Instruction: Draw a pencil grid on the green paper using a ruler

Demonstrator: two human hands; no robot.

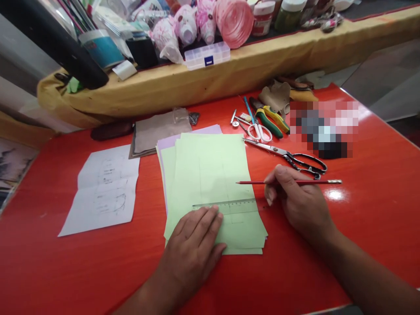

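A stack of light green paper [210, 151] lies on the red table, with faint pencil lines drawn on its top sheet. Across the sheet rests a clear ruler [241, 207]. My left hand [197, 245] lies flat on the paper, its fingertips pressing on the ruler's left part. My right hand [298, 201] is closed around a red pencil [315, 182], just right of the stack. The pencil's tip points left, over the sheet and a little above the ruler's edge. Whether the tip touches the paper I cannot tell.
Large black-handled scissors [278, 152] lie by the stack's upper right corner. Beyond them are white-handled scissors [259, 132] and green-yellow pliers [272, 119]. A creased sketch sheet [105, 192] lies left. Jars, cups and a plastic box [208, 56] line the back ledge.
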